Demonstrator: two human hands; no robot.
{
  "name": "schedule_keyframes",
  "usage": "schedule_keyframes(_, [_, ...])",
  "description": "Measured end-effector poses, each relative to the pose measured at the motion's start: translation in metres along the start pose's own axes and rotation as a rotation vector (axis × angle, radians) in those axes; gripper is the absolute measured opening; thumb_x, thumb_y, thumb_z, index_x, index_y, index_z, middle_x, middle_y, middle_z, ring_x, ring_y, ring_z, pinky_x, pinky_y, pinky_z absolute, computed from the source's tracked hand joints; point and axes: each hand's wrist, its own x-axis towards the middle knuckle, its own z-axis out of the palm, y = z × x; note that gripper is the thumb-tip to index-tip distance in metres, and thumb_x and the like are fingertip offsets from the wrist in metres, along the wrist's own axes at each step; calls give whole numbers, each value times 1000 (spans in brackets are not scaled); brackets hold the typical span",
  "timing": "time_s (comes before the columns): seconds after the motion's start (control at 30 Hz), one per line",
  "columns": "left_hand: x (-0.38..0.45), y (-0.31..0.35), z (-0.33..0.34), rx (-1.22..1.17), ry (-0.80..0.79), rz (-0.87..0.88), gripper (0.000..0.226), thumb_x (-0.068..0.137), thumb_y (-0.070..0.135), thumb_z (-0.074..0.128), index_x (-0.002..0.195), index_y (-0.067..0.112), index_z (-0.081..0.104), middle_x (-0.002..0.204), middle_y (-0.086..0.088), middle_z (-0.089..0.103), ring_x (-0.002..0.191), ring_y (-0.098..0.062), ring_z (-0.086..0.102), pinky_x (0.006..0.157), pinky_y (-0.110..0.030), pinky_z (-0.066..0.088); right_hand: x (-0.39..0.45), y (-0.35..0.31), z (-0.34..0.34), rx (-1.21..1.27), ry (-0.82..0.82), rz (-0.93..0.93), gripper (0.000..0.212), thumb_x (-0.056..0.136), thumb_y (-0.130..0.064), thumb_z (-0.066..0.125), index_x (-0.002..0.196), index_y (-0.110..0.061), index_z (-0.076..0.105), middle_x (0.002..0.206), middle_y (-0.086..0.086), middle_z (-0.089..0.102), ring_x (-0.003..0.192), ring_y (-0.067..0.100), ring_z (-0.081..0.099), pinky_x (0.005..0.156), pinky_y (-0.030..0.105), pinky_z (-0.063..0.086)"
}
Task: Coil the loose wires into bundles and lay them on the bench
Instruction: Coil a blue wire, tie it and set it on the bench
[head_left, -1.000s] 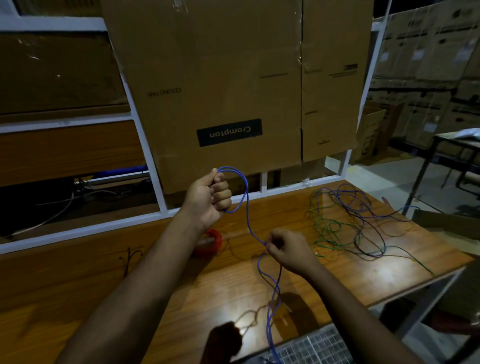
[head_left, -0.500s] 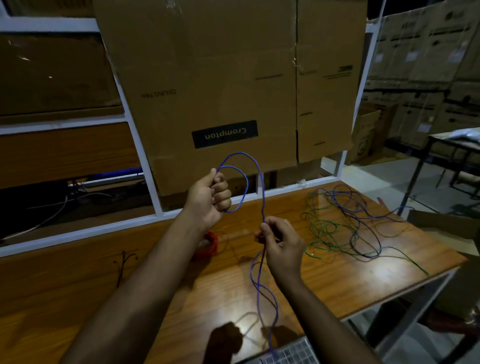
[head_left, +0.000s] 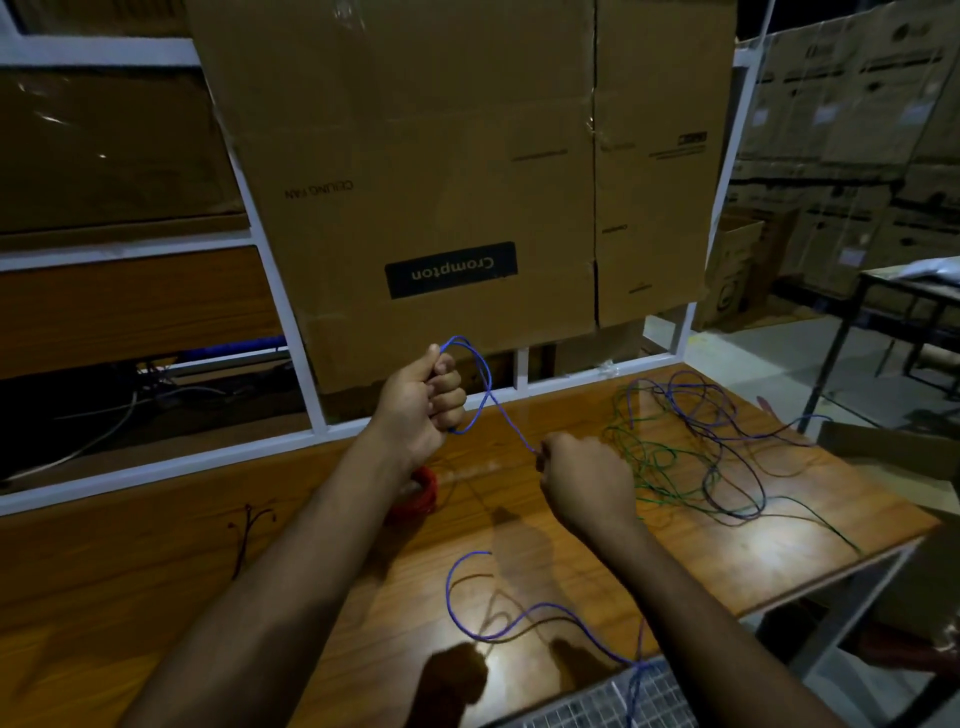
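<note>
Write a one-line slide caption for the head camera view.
Left hand grips blue wire loops while right hand pinches the strand above the bench, tangled wires waiting alongside.

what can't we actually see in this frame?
Head view only:
- Blue wire: far end runs off the bottom edge; turns inside the left hand hidden by curled fingers.
- Right hand: pinch point hidden behind its back.
- Red coil: mostly covered by the left forearm.
- Tangled wires: count unclear, too dim and overlapped.

Hidden and cut-off parts

The left forearm covers part of the red coil (head_left: 422, 493); the blue wire (head_left: 488, 395) below the hands leaves the bottom edge.
</note>
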Motion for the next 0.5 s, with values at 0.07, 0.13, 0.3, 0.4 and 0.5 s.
schedule_keyframes(0.07, [0,-4,0,18,-5,-12,39,106,35,32,71,20,38,47,9,25,34,-4,20,36,-19,13,-2,-9,-17,-152,-56,-183,14,100,-23,49,101,-22,64,93,3,67,86,26,64,67,35,50])
schedule_keyframes(0.13, [2,-8,-1,22,-3,-20,39,106,35,32,70,19,38,46,8,25,33,-4,21,35,-19,14,-3,-19,-32,-184,-111,-326,16,102,-26,49,107,-21,64,93,2,64,85,23,63,72,36,55])
schedule_keyframes(0.3, [4,-18,0,21,-3,-36,39,106,35,32,71,18,38,45,8,25,33,-4,21,36,-19,13,-4,-32,-61,-93,-369,-551,40,94,1,51,125,-20,66,125,4,51,108,22,57,91,34,50])
schedule_keyframes(0.4, [0,-23,5,20,-6,-37,39,105,34,33,71,17,38,44,8,25,32,-4,20,37,-19,13,4,-39,-74,-33,-285,-709,38,92,2,58,117,-22,73,117,1,59,102,17,59,89,31,51])
schedule_keyframes(0.5, [-4,-24,8,46,-4,-30,39,105,35,34,71,18,39,44,8,26,31,-4,22,38,-19,13,12,-38,-86,108,-218,-673,23,90,-4,67,106,-17,76,87,-5,67,73,7,59,73,27,52])
